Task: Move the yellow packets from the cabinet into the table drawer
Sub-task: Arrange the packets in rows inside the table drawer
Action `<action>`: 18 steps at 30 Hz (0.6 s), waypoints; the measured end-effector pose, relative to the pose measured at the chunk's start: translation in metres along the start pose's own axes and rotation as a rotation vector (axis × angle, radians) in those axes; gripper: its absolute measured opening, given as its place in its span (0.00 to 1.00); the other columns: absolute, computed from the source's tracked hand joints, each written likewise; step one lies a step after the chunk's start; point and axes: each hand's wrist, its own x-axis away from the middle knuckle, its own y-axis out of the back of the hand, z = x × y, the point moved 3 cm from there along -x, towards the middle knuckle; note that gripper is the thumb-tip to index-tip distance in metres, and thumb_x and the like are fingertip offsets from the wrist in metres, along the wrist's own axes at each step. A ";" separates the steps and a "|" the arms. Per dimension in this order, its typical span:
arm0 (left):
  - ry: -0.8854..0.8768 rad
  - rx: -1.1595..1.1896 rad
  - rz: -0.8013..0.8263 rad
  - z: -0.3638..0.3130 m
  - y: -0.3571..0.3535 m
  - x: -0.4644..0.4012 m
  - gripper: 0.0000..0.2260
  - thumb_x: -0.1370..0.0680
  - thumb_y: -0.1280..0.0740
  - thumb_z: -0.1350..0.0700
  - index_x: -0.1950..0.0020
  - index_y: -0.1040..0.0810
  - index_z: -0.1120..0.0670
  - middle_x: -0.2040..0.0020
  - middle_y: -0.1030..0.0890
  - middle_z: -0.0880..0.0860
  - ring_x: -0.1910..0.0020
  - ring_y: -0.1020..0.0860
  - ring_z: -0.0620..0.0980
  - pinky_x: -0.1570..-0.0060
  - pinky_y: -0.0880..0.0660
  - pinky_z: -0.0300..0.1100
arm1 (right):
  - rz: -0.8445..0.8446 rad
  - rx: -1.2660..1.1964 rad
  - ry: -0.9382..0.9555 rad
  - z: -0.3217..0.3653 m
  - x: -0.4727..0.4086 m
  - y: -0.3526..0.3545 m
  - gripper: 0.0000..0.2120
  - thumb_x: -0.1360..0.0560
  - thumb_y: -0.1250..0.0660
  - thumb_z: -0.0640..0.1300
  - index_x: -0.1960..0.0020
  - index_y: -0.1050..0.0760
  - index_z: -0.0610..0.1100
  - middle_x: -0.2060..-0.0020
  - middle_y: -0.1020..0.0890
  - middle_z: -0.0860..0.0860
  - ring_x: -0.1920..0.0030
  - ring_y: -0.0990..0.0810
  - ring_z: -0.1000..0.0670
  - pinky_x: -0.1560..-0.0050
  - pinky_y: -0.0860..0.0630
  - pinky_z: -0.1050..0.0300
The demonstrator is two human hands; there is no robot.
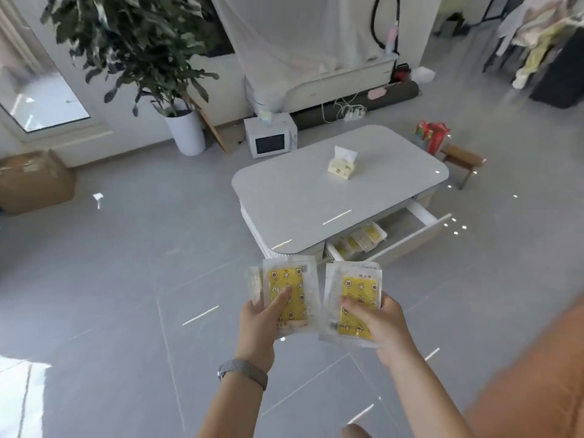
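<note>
Holding yellow packets [286, 295] in our left hand [257, 324] and more in our right hand [384, 327], we face the bench's open drawer [407, 229].

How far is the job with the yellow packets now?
Some packets already lie in the open drawer. The left hand and right hand each hold more yellow packets, away from the table. These remain to go in.

Glossy grey tiled floor [126, 248] — potted plant [136, 52], microwave [270, 141], bright window [41, 99].
</note>
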 end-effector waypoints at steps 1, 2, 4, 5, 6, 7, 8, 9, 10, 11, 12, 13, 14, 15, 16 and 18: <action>0.018 -0.027 0.034 0.002 -0.015 -0.012 0.13 0.25 0.27 0.58 0.43 0.18 0.61 0.49 0.14 0.58 0.50 0.15 0.58 0.47 0.20 0.59 | -0.032 -0.031 0.002 0.003 -0.008 0.010 0.11 0.33 0.23 0.33 0.52 0.19 0.38 0.62 0.14 0.46 0.64 0.14 0.49 0.68 0.20 0.56; 0.011 -0.030 0.033 0.000 -0.014 -0.014 0.12 0.25 0.27 0.58 0.43 0.18 0.61 0.49 0.14 0.58 0.50 0.15 0.58 0.48 0.19 0.57 | -0.026 -0.033 -0.003 0.005 -0.008 0.008 0.12 0.33 0.23 0.33 0.51 0.19 0.38 0.61 0.13 0.46 0.63 0.14 0.48 0.67 0.20 0.56; 0.049 -0.067 0.089 0.008 -0.060 -0.038 0.11 0.24 0.28 0.59 0.43 0.18 0.61 0.49 0.14 0.58 0.50 0.15 0.57 0.50 0.19 0.56 | -0.094 -0.054 -0.002 0.013 -0.034 0.042 0.12 0.33 0.23 0.34 0.51 0.19 0.38 0.59 0.13 0.44 0.61 0.14 0.46 0.64 0.19 0.54; 0.057 -0.069 0.101 0.009 -0.071 -0.044 0.11 0.24 0.28 0.59 0.43 0.18 0.60 0.49 0.14 0.57 0.50 0.15 0.57 0.49 0.19 0.57 | -0.100 -0.060 -0.004 0.018 -0.042 0.049 0.13 0.33 0.22 0.34 0.51 0.19 0.38 0.58 0.13 0.44 0.60 0.14 0.45 0.63 0.19 0.54; 0.068 -0.072 0.119 0.013 -0.089 -0.054 0.12 0.24 0.28 0.59 0.42 0.18 0.60 0.49 0.14 0.57 0.50 0.15 0.57 0.48 0.19 0.57 | -0.116 -0.057 -0.003 0.024 -0.054 0.061 0.12 0.34 0.22 0.35 0.51 0.19 0.39 0.58 0.13 0.44 0.60 0.14 0.45 0.63 0.19 0.54; 0.078 -0.085 0.131 0.016 -0.106 -0.063 0.12 0.24 0.28 0.59 0.42 0.19 0.60 0.49 0.14 0.57 0.50 0.15 0.57 0.48 0.19 0.57 | -0.132 -0.059 -0.001 0.029 -0.066 0.073 0.12 0.34 0.22 0.35 0.51 0.19 0.39 0.59 0.13 0.45 0.60 0.14 0.46 0.62 0.19 0.54; 0.081 -0.085 0.134 0.018 -0.123 -0.073 0.12 0.24 0.28 0.59 0.41 0.19 0.60 0.49 0.14 0.57 0.50 0.15 0.57 0.48 0.19 0.56 | -0.138 -0.065 0.003 0.035 -0.078 0.084 0.12 0.34 0.22 0.35 0.52 0.19 0.40 0.59 0.13 0.45 0.60 0.14 0.46 0.62 0.19 0.54; 0.084 -0.080 0.136 0.020 -0.140 -0.082 0.13 0.24 0.28 0.59 0.41 0.19 0.60 0.48 0.14 0.57 0.50 0.15 0.57 0.49 0.19 0.55 | -0.140 -0.060 0.002 0.041 -0.091 0.095 0.12 0.34 0.22 0.35 0.52 0.18 0.40 0.59 0.13 0.46 0.60 0.14 0.46 0.61 0.19 0.54; 0.090 -0.076 0.138 0.022 -0.158 -0.092 0.13 0.24 0.28 0.59 0.41 0.20 0.60 0.48 0.14 0.57 0.50 0.15 0.57 0.51 0.18 0.54 | -0.149 -0.056 0.000 0.048 -0.104 0.107 0.12 0.34 0.22 0.35 0.52 0.18 0.40 0.59 0.13 0.46 0.60 0.14 0.47 0.60 0.19 0.54; 0.096 -0.068 0.133 0.024 -0.175 -0.103 0.12 0.24 0.28 0.59 0.41 0.19 0.60 0.48 0.14 0.57 0.50 0.15 0.57 0.54 0.17 0.52 | -0.153 -0.050 -0.002 0.055 -0.117 0.119 0.12 0.34 0.22 0.35 0.52 0.19 0.40 0.59 0.13 0.46 0.60 0.14 0.47 0.60 0.19 0.54; 0.103 -0.056 0.128 0.025 -0.192 -0.112 0.11 0.24 0.28 0.60 0.42 0.19 0.59 0.49 0.14 0.57 0.51 0.15 0.56 0.57 0.17 0.51 | -0.155 -0.043 -0.008 0.061 -0.131 0.131 0.12 0.34 0.21 0.35 0.52 0.19 0.40 0.59 0.13 0.46 0.60 0.14 0.47 0.60 0.19 0.53; 0.112 -0.045 0.125 0.026 -0.208 -0.121 0.10 0.24 0.28 0.60 0.44 0.19 0.59 0.50 0.14 0.56 0.52 0.15 0.56 0.59 0.17 0.49 | -0.159 -0.040 -0.017 0.068 -0.143 0.142 0.13 0.34 0.21 0.35 0.52 0.19 0.40 0.59 0.13 0.45 0.59 0.14 0.46 0.59 0.19 0.53; 0.120 -0.035 0.119 0.028 -0.223 -0.131 0.09 0.24 0.28 0.61 0.44 0.18 0.58 0.50 0.14 0.56 0.52 0.15 0.55 0.60 0.17 0.48 | -0.160 -0.036 -0.024 0.075 -0.155 0.153 0.13 0.34 0.21 0.35 0.51 0.19 0.40 0.58 0.13 0.45 0.59 0.14 0.45 0.59 0.19 0.52; 0.128 -0.029 0.117 0.029 -0.237 -0.140 0.09 0.24 0.28 0.60 0.44 0.18 0.58 0.49 0.14 0.56 0.51 0.15 0.56 0.60 0.17 0.48 | -0.161 -0.027 -0.033 0.081 -0.167 0.163 0.13 0.34 0.21 0.35 0.51 0.19 0.40 0.58 0.13 0.45 0.59 0.14 0.45 0.60 0.19 0.52; 0.136 -0.026 0.117 0.030 -0.251 -0.149 0.10 0.24 0.28 0.60 0.43 0.18 0.59 0.49 0.14 0.56 0.51 0.15 0.56 0.61 0.17 0.48 | -0.167 -0.016 -0.040 0.087 -0.179 0.173 0.13 0.34 0.21 0.35 0.52 0.19 0.41 0.58 0.13 0.45 0.59 0.14 0.45 0.61 0.19 0.52; 0.150 -0.023 0.105 0.032 -0.275 -0.167 0.10 0.24 0.28 0.60 0.43 0.18 0.58 0.49 0.14 0.56 0.51 0.15 0.56 0.61 0.17 0.48 | -0.174 0.006 -0.055 0.097 -0.204 0.189 0.13 0.34 0.21 0.35 0.52 0.19 0.41 0.60 0.13 0.46 0.60 0.14 0.46 0.62 0.19 0.53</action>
